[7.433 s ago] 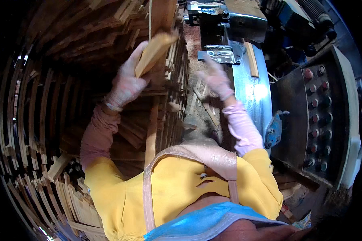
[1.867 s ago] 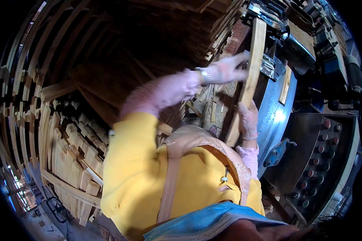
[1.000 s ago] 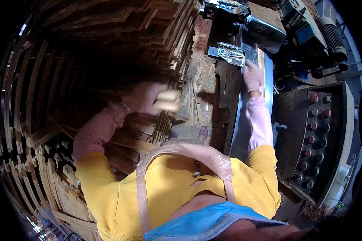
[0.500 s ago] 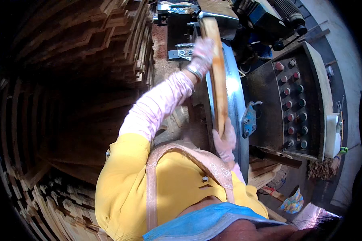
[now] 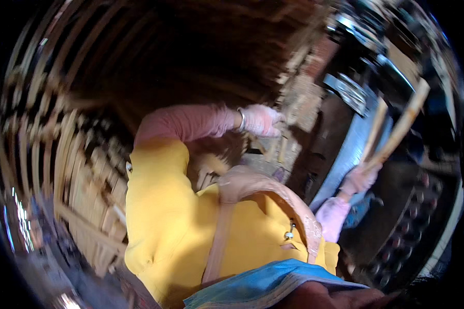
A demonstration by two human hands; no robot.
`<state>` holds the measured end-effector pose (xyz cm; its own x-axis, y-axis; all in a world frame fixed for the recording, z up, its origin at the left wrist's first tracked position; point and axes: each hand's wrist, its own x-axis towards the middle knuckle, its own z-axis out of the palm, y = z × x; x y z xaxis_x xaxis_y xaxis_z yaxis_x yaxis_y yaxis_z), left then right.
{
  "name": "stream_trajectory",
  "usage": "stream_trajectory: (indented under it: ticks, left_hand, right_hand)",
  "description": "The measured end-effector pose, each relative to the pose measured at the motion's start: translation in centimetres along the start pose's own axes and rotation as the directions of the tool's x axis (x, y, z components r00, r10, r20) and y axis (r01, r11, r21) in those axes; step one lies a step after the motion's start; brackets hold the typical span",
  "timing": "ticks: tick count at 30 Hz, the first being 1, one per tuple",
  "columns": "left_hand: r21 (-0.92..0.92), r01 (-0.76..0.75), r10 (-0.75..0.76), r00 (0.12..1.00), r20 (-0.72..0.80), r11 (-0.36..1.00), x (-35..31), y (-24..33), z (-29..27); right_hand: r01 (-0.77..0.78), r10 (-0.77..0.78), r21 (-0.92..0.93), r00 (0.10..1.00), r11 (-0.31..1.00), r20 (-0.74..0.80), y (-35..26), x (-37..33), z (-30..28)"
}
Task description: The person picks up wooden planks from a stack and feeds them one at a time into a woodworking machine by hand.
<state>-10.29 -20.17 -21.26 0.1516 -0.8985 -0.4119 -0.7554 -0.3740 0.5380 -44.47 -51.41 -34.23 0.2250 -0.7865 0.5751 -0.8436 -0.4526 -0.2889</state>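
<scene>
My right hand (image 5: 360, 178), in a pale pink glove, grips two narrow wooden strips near their close ends. The longer strip (image 5: 404, 121) and the shorter strip (image 5: 375, 126) spread apart in a V, slanting away to the upper right over the metal machine table (image 5: 340, 154). Out to the left, away from the machine, my left hand (image 5: 263, 121) wears a similar glove and a bracelet at the wrist. Its fingers look loosely apart, with nothing visible in them, though motion blurs them.
A metal fixture (image 5: 350, 91) sits at the table's far side. A dark control panel (image 5: 410, 221) with rows of round buttons stands at the right. Stacked boards (image 5: 87, 190) line the left, and wood scraps (image 5: 282, 149) lie below my left hand.
My left hand has let go of the wood and swung left. Where one wooden piece showed between both hands, two strips now show in my right hand. The view has turned left and blurred.
</scene>
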Motion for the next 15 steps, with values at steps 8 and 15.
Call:
stream_trajectory:
  ticks: [8, 15]
  left_hand:
    - [0.467, 0.282, -0.396, 0.904, 0.164, 0.838, -21.1, -8.3, -8.5]
    - [0.662, 0.059, -0.177, 0.978, 0.112, 0.747, -30.3, -9.5, -3.9]
  right_hand:
    - [-0.155, 0.140, 0.003, 0.902, 0.988, 0.409, -9.3, 5.3, -2.5]
    - [-0.081, 0.057, 0.026, 0.860, 0.996, 0.506, -3.9, -9.3, -13.9]
